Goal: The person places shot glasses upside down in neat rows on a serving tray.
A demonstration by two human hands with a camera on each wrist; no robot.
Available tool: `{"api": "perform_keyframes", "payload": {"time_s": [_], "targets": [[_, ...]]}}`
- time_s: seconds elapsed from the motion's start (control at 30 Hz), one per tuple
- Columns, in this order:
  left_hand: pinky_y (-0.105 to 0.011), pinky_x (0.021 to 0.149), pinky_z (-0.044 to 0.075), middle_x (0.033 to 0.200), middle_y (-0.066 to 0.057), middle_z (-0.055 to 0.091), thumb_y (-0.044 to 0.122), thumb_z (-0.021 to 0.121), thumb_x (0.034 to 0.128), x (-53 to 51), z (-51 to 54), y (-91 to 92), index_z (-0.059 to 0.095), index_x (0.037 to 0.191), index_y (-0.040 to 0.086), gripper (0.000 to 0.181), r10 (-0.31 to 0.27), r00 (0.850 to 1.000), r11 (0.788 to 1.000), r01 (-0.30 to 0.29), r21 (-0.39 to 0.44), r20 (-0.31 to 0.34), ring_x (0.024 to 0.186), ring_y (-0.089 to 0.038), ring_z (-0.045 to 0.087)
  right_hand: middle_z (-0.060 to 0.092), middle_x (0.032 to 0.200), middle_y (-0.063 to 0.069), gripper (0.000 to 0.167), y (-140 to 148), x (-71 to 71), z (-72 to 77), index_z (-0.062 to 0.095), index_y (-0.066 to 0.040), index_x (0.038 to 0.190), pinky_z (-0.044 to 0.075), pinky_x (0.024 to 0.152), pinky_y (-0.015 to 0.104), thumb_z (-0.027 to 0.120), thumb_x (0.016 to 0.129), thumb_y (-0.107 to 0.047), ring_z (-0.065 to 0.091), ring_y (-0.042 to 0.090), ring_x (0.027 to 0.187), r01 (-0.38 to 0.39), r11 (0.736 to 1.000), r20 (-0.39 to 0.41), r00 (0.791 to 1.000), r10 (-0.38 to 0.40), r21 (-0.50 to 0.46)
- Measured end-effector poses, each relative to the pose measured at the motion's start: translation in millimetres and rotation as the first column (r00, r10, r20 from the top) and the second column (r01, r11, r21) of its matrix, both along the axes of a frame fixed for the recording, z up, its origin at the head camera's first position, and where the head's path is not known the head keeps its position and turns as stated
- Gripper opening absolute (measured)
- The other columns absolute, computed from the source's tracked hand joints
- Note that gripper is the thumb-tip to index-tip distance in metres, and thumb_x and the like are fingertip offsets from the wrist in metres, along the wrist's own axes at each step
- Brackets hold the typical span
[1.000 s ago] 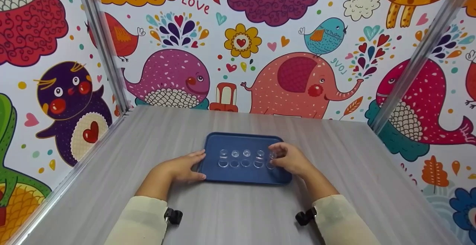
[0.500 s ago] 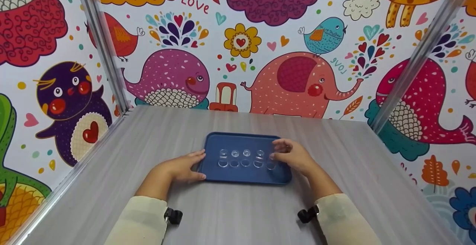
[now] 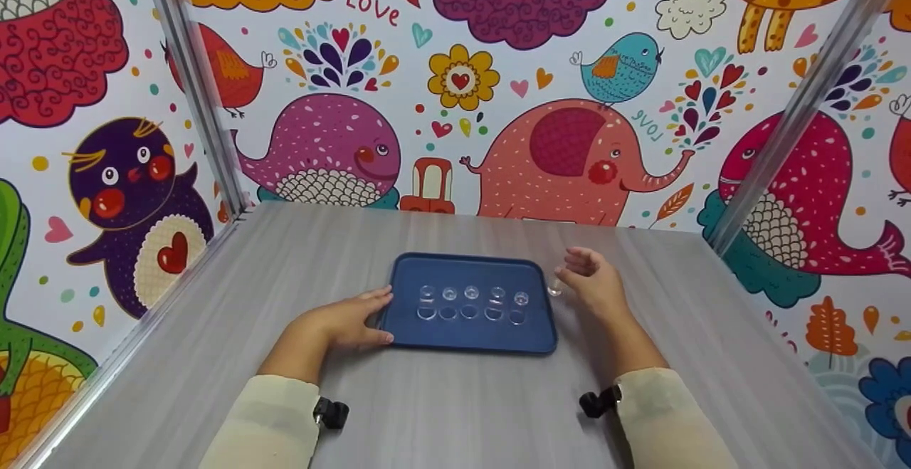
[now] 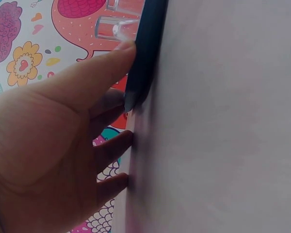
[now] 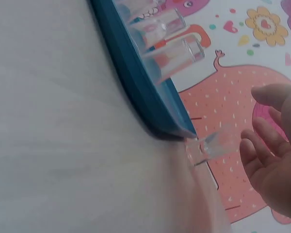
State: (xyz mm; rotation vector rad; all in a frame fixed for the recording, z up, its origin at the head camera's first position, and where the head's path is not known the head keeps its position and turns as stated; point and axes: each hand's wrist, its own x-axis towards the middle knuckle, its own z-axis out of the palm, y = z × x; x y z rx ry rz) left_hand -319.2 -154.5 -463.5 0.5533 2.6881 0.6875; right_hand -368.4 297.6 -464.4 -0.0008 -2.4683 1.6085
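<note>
A row of several small clear glasses [image 3: 471, 292] stands on a blue tray [image 3: 462, 337] in the head view; they look upside down. The left hand [image 3: 352, 321] touches the tray's left side, thumb and fingers spread along its edge. Just beyond the tray's right side, another clear glass [image 5: 203, 148] stands on the table. The right hand [image 3: 596, 285] hovers beside this glass, fingers loosely bent; in the right wrist view a small gap separates the fingertips from it. Nothing shows in the right hand.
The grey wood-grain table [image 3: 441, 412] ends at a wall [image 3: 455, 141] printed with cartoon animals. Metal posts [image 3: 192, 77] rise at its back corners. A black camera [image 3: 600, 402] sits on each wrist.
The right hand has let go of the glass at the row's right end and moved right, off the tray. The glass on the table now shows. The left hand stays put.
</note>
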Motion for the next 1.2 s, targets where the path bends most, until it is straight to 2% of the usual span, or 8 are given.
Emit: {"api": "perform_keyframes", "payload": {"time_s": [0.1, 0.23, 0.33, 0.43, 0.7, 0.9, 1.2], "targets": [[-0.061, 0.134, 0.025, 0.18, -0.005, 0.027, 0.041, 0.078, 0.0971, 0.2, 0.2, -0.3, 0.037, 0.167, 0.009, 0.088, 0.009, 1.0, 1.0, -0.009, -0.002, 0.008, 0.166, -0.038, 0.026, 0.062, 0.15, 0.024, 0.057, 6, -3.5, -3.4, 0.057, -0.006, 0.149, 0.05, 0.118, 0.051, 0.078, 0.099, -0.022, 0.061, 0.037, 0.14, 0.029, 1.0, 0.0, 1.0, -0.029, 0.0], [-0.062, 0.133, 0.025, 0.179, -0.004, 0.028, 0.042, 0.079, 0.0968, 0.4, 0.0, -0.7, 0.037, 0.167, 0.01, 0.088, 0.016, 1.0, 1.0, -0.016, -0.004, 0.009, 0.166, -0.038, 0.026, 0.06, 0.152, 0.02, 0.063, 8, -7.1, -10.5, 0.053, -0.008, 0.153, 0.056, 0.108, 0.044, 0.079, 0.098, -0.026, 0.06, 0.034, 0.139, 0.057, 0.998, 0.07, 0.996, -0.057, 0.004], [-0.062, 0.133, 0.025, 0.179, -0.004, 0.028, 0.041, 0.079, 0.0968, -0.1, -0.4, -1.1, 0.037, 0.167, 0.01, 0.088, 0.014, 1.0, 1.0, -0.014, -0.002, 0.002, 0.166, -0.039, 0.026, 0.058, 0.153, 0.02, 0.067, 6, -9.4, -17.5, 0.05, -0.007, 0.156, 0.058, 0.097, 0.037, 0.079, 0.098, -0.023, 0.059, 0.034, 0.138, 0.05, 0.999, 0.133, 0.99, -0.049, -0.003], [-0.061, 0.133, 0.025, 0.179, -0.006, 0.028, 0.041, 0.079, 0.0968, -0.5, -0.6, -1.1, 0.037, 0.167, 0.009, 0.088, 0.01, 1.0, 1.0, -0.01, -0.003, -0.001, 0.166, -0.039, 0.026, 0.059, 0.152, 0.02, 0.068, 5, -11.6, -24.7, 0.049, -0.006, 0.157, 0.058, 0.092, 0.032, 0.079, 0.098, -0.021, 0.059, 0.034, 0.136, 0.03, 1.0, 0.173, 0.984, -0.031, 0.009], [-0.061, 0.133, 0.025, 0.179, -0.005, 0.028, 0.042, 0.078, 0.0971, -0.4, -0.7, -0.2, 0.037, 0.167, 0.009, 0.088, 0.009, 1.0, 1.0, -0.009, -0.012, -0.002, 0.166, -0.039, 0.026, 0.069, 0.136, 0.02, 0.055, 5, -13.0, -32.1, 0.059, -0.005, 0.148, 0.055, 0.091, 0.029, 0.078, 0.098, -0.015, 0.066, 0.028, 0.117, 0.01, 0.995, 0.205, 0.978, -0.03, 0.098], [-0.062, 0.133, 0.023, 0.18, -0.006, 0.027, 0.041, 0.077, 0.0982, -1.3, -1.0, -1.2, 0.036, 0.167, 0.008, 0.087, -0.012, 1.0, 1.0, 0.012, -0.016, -0.013, 0.166, -0.04, 0.024, 0.071, 0.121, 0.015, 0.039, 6, -11.4, -33.7, 0.068, -0.004, 0.136, 0.055, 0.083, 0.024, 0.077, 0.099, -0.015, 0.065, 0.025, 0.106, 0.011, 0.99, 0.191, 0.981, -0.038, 0.143], [-0.062, 0.134, 0.023, 0.18, -0.004, 0.026, 0.043, 0.078, 0.0978, -1.3, -1.9, -1.3, 0.036, 0.168, 0.011, 0.088, 0.001, 1.0, 1.0, -0.001, -0.014, -0.001, 0.166, -0.04, 0.024, 0.071, 0.118, 0.014, 0.032, 5, -12.0, -35.0, 0.071, -0.006, 0.129, 0.053, 0.084, 0.028, 0.075, 0.101, -0.021, 0.062, 0.026, 0.106, 0.007, 0.976, 0.18, 0.983, -0.047, 0.216]]}}
